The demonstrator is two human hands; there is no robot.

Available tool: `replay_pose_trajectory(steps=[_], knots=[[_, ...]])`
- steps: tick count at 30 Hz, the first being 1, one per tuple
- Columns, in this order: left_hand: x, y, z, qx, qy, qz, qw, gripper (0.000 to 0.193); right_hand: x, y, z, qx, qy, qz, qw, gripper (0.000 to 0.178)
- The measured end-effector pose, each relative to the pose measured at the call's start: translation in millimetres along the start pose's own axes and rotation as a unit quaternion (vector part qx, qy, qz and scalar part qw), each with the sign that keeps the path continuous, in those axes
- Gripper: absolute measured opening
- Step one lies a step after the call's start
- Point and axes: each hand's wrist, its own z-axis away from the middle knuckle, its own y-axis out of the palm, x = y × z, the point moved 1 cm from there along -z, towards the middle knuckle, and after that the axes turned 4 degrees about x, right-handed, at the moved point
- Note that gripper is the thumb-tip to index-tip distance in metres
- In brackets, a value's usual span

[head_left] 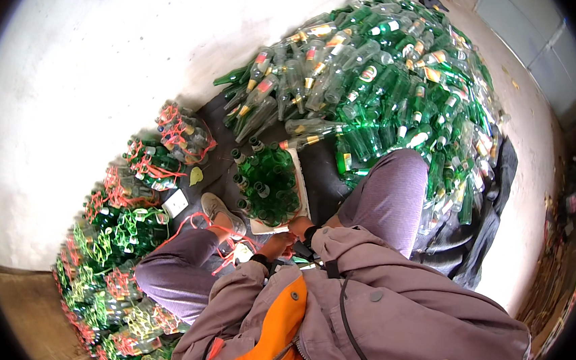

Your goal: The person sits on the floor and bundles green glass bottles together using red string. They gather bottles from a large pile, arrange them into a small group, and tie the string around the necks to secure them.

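Note:
A tight cluster of upright green glass bottles (267, 185) stands on a pale board (301, 181) between my legs. My left hand (274, 246) is closed just below the near edge of this cluster, with red plastic string (229, 244) running from it in loose loops to the left. Beside it, close to the cluster's near right corner, my right hand (299, 226) is closed too, its fingers meeting the string by my left hand. Both hands are small in view, and their fingertips are partly hidden.
Loose green and clear bottles (377, 72) form a big heap ahead and to the right, on dark sheeting (496, 196). Along the left wall (91, 97), several bottle bundles (125, 228) are tied with red and yellow-green string. A white card (175, 203) lies near my left shoe (221, 214).

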Motion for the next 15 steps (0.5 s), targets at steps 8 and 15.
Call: replay_pose_trajectory(steps=[8, 15], knots=[[29.4, -34.7, -2.6, -0.017, 0.094, -0.300, 0.949, 0.029, 46.2, -31.4, 8.5, 0.006, -0.126, 0.115, 0.985, 0.017], [31.3, -26.3, -5.8, -0.035, 0.330, -0.554, 0.764, 0.023, 47.4, -23.9, 4.0, 0.062, -0.054, 0.082, 0.993, 0.016]])
